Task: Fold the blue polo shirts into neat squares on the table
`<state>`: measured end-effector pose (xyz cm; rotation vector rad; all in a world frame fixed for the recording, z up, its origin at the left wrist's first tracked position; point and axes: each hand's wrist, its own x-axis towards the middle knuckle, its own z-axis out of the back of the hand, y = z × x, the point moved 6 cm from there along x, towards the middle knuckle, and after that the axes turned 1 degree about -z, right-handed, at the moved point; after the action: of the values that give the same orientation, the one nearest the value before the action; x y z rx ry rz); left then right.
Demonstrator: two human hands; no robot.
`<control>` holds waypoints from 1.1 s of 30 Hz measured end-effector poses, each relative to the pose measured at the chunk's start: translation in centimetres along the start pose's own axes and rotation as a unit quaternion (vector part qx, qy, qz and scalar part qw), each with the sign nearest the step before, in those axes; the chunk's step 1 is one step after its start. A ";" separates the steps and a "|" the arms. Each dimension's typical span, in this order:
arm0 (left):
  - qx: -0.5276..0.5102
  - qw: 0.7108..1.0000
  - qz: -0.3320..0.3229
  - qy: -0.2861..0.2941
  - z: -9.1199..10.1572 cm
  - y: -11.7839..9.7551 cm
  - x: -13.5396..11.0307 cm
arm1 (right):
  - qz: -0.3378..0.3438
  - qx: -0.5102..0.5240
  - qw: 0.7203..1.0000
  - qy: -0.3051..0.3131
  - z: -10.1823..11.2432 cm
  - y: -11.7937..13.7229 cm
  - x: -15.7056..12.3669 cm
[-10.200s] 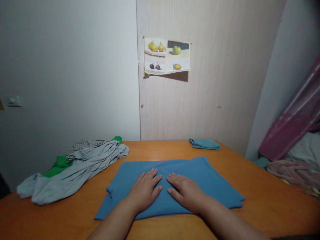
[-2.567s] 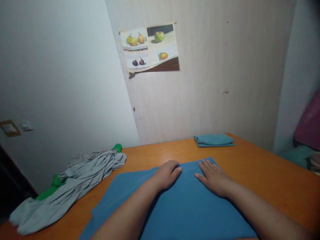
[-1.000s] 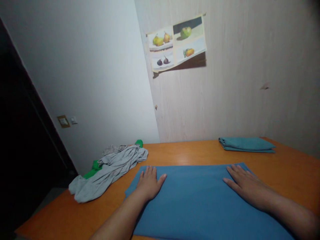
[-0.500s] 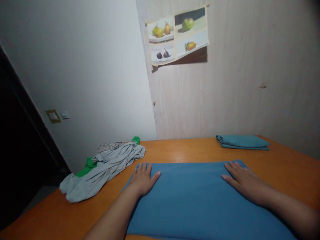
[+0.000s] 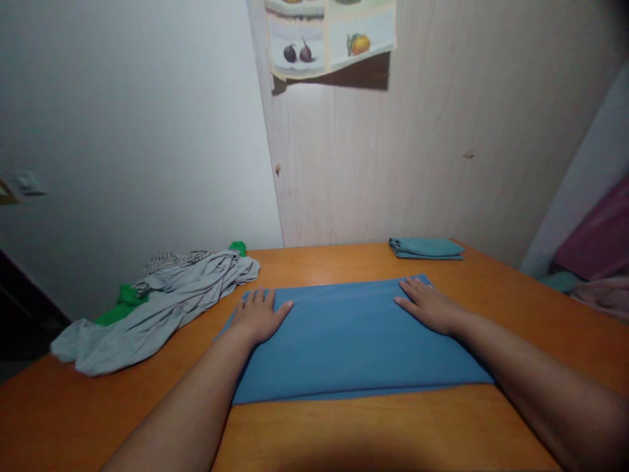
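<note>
Head view: both hands lie open and flat, gripping nothing, on a blue cloth (image 5: pixel 354 337) spread on the table (image 5: pixel 442 426), the left hand (image 5: pixel 256 316) at its far left corner, the right hand (image 5: pixel 428 305) at its far right. Smoothing likely goes best with even outward pressure, keeping edges aligned.

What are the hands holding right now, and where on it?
Nothing is gripped. The left hand and right hand lie flat, palms down, on the far corners of the folded blue cloth.
</note>
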<state>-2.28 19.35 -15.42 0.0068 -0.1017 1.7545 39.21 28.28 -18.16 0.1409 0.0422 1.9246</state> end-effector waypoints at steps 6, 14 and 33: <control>0.003 1.000 -0.007 -0.008 -0.1 0.0 0.4 | 0.004 -0.004 1.000 0.012 0.5 0.3 -0.1; -0.001 0.999 -0.019 -0.028 -0.2 -0.1 0.5 | -0.007 -0.028 0.999 0.027 1.9 1.3 -0.6; -0.052 0.972 -0.227 0.016 1.1 -14.1 -11.6 | 0.087 0.103 0.990 0.033 3.3 16.7 -9.2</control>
<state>13.63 10.50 -14.15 -0.0706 -0.1558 1.2897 27.19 13.64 -13.93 0.2258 0.2822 2.0953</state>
